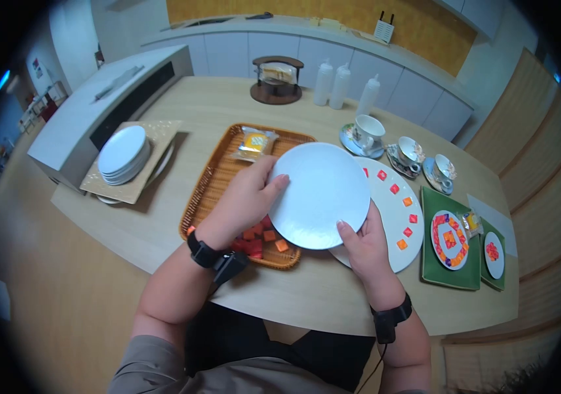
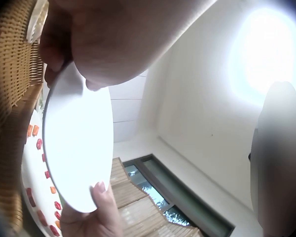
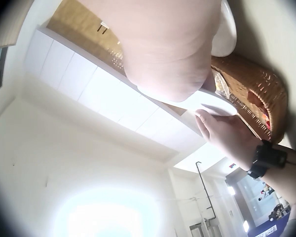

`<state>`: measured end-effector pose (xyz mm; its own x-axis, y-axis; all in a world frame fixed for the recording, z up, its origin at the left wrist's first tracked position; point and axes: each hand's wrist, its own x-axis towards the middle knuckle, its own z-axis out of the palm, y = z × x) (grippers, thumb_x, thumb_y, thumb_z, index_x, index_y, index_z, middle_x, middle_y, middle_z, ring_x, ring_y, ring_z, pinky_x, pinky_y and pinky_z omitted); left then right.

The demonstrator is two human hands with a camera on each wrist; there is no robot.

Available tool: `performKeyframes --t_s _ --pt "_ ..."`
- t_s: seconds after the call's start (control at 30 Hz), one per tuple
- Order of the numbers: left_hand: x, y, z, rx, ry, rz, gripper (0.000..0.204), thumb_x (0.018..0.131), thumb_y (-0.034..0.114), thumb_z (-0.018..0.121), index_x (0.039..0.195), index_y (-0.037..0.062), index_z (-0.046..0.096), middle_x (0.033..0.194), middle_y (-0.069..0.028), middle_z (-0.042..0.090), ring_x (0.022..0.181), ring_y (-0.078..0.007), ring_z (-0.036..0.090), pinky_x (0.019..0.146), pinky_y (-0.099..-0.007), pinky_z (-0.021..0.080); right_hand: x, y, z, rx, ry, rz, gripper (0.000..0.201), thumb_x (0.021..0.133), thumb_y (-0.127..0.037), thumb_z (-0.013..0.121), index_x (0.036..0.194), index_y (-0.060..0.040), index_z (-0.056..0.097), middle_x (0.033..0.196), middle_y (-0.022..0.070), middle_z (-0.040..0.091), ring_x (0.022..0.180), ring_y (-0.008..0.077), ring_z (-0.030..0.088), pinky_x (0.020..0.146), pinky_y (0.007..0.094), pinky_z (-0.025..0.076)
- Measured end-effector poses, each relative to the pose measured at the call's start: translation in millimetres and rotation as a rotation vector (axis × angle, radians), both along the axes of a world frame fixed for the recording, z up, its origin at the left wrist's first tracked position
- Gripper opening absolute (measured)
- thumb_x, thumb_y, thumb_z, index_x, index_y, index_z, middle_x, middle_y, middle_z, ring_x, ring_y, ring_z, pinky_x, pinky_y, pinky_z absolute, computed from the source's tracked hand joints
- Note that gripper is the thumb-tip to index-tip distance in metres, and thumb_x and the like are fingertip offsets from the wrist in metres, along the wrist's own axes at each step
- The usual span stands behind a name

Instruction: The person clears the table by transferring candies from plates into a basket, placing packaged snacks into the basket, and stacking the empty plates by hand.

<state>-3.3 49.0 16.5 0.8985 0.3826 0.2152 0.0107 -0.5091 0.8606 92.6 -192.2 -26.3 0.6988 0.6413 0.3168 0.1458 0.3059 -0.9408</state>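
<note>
White plate (image 1: 320, 194) — brown wicker basket (image 1: 209, 184)

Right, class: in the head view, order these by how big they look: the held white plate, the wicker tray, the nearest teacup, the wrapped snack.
1. Wicker tray, though partly covered
2. Held white plate, nearer the camera
3. Teacup and wrapped snack: too alike to rank
</note>
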Motion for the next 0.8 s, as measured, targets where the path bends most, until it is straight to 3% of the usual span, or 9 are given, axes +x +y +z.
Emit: performKeyframes --t_s 0.1,0.17,0.2,0.37,0.43,0.5,0.6,0.73,0.8 --pt "-1 22 -14 -0.024 -0.048 -0.035 0.028 0.110 0.019 0.062 0.130 -0.0008 0.064 0.099 -0.0050 0.070 0.089 -0.0109 0.065 0.080 -0.0299 0.054 2 0 3 0.022 -0.013 0.063 0.069 0.105 -0.004 0.061 0.163 0.0038 0.025 0.150 0.0182 0.053 0.135 0.0222 0.059 0.117 0.0378 0.046" --pt "-19 34 5 0.033 -0.007 0.005 0.030 0.111 0.022 0.061 0.130 -0.0020 0.063 0.099 -0.0041 0.070 0.085 -0.0100 0.063 0.075 -0.0291 0.053 2 -13 16 -0.141 0.206 0.114 0.069 0.107 -0.009 0.061 0.164 -0.0010 0.025 0.135 0.0158 0.062 0.107 0.0144 0.069 0.100 0.0289 0.056" --pt "-30 45 10 0.011 -0.016 0.123 0.030 0.111 0.023 0.060 0.129 -0.0020 0.063 0.098 -0.0036 0.070 0.082 -0.0095 0.062 0.070 -0.0287 0.053 3 -13 18 -0.130 0.140 0.062 0.060 0.107 -0.011 0.060 0.160 -0.0032 0.034 0.111 0.0084 0.064 0.079 0.0070 0.062 0.078 0.0207 0.054" --pt "-85 185 2 -0.027 -0.163 0.660 0.030 0.111 0.029 0.056 0.124 0.0041 0.065 0.087 0.0005 0.063 0.067 -0.0080 0.056 0.052 -0.0264 0.046 12 -13 8 -0.130 -0.081 -0.111 0.035 0.105 -0.006 0.061 0.138 -0.0009 0.054 0.086 -0.0011 0.047 0.070 0.0067 0.049 0.066 0.0229 0.043" --pt "-119 248 13 -0.044 -0.122 0.825 0.029 0.111 0.031 0.055 0.118 0.0045 0.066 0.083 0.0001 0.061 0.065 -0.0089 0.055 0.051 -0.0250 0.044 10 -13 10 -0.307 -0.308 -0.194 0.031 0.100 -0.004 0.064 0.131 -0.0025 0.058 0.078 -0.0011 0.045 0.068 0.0089 0.049 0.064 0.0273 0.043" --pt "-156 308 16 -0.112 -0.097 0.871 0.026 0.109 0.023 0.056 0.118 -0.0006 0.064 0.090 -0.0062 0.066 0.068 -0.0136 0.064 0.051 -0.0305 0.051 8 -13 12 -0.343 -0.365 -0.226 0.029 0.098 -0.004 0.066 0.126 -0.0036 0.061 0.075 0.0003 0.044 0.066 0.0120 0.048 0.063 0.0302 0.042" --pt "-199 414 -15 -0.203 -0.081 0.962 0.026 0.109 0.022 0.057 0.113 -0.0029 0.064 0.087 -0.0093 0.065 0.062 -0.0185 0.064 0.050 -0.0347 0.057 7 -16 21 -0.458 -0.462 -0.249 0.024 0.094 -0.005 0.068 0.118 -0.0058 0.066 0.072 0.0047 0.049 0.064 0.0192 0.053 0.063 0.0357 0.045" --pt "-208 438 -27 -0.418 -0.036 1.106 0.026 0.107 0.019 0.062 0.107 -0.0071 0.062 0.088 -0.0121 0.065 0.063 -0.0253 0.065 0.046 -0.0383 0.055 8 -22 21 -0.565 -0.615 -0.243 0.016 0.092 -0.011 0.068 0.108 -0.0079 0.070 0.085 0.0138 0.070 0.075 0.0308 0.068 0.071 0.0433 0.055" --pt "-204 414 -24 -0.416 -0.025 1.104 0.028 0.109 0.021 0.060 0.106 -0.0065 0.061 0.085 -0.0110 0.063 0.060 -0.0224 0.063 0.046 -0.0353 0.055 10 -23 21 -0.614 -0.629 -0.214 0.015 0.092 -0.013 0.067 0.106 -0.0080 0.070 0.091 0.0149 0.073 0.080 0.0330 0.070 0.074 0.0450 0.056"
